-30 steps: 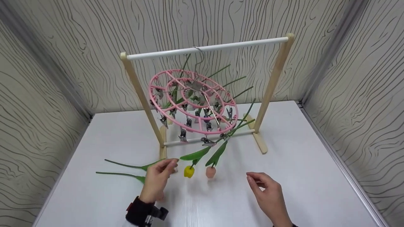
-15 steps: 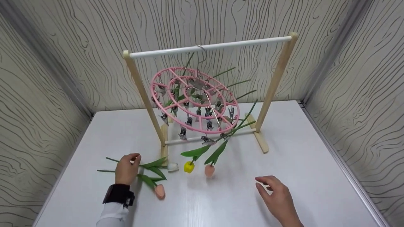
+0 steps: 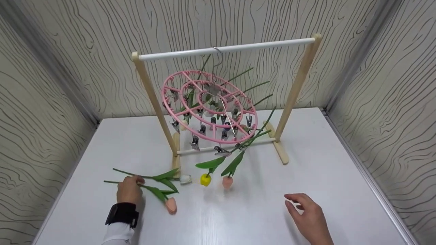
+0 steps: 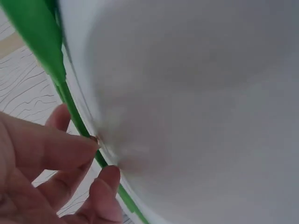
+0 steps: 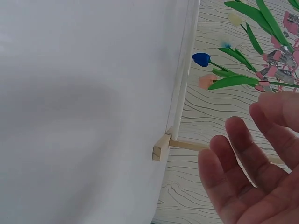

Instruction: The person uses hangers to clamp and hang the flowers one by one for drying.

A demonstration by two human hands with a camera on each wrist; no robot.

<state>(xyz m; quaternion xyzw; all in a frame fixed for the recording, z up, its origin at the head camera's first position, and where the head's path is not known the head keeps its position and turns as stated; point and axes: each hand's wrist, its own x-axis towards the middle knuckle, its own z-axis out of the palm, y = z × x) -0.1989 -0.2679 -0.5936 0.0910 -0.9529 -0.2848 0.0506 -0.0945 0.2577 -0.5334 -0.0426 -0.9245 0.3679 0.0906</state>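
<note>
On the left of the table, my left hand (image 3: 128, 191) pinches the green stem (image 4: 77, 114) of a pink artificial tulip (image 3: 171, 205) lying flat. A white tulip (image 3: 185, 179) lies just behind it, its stem running past my fingertips. Over to the right, my right hand (image 3: 309, 216) hovers with loosely bent fingers and holds nothing. Between the hands, a yellow tulip (image 3: 205, 179) and another pink tulip (image 3: 227, 182) hang head down from clips on a pink round clip hanger (image 3: 213, 131).
The hanger tilts from the white bar (image 3: 259, 45) of a wooden rack (image 3: 296, 88). More tulips hang at its back, among them a blue one (image 5: 201, 59). Several clips (image 3: 194, 143) dangle without flowers. Patterned panels (image 3: 391, 85) enclose the white table (image 3: 340, 163).
My left hand has moved left from near the rack's foot, then down onto the pink tulip's stem. My right hand has drifted slightly right and toward me.
</note>
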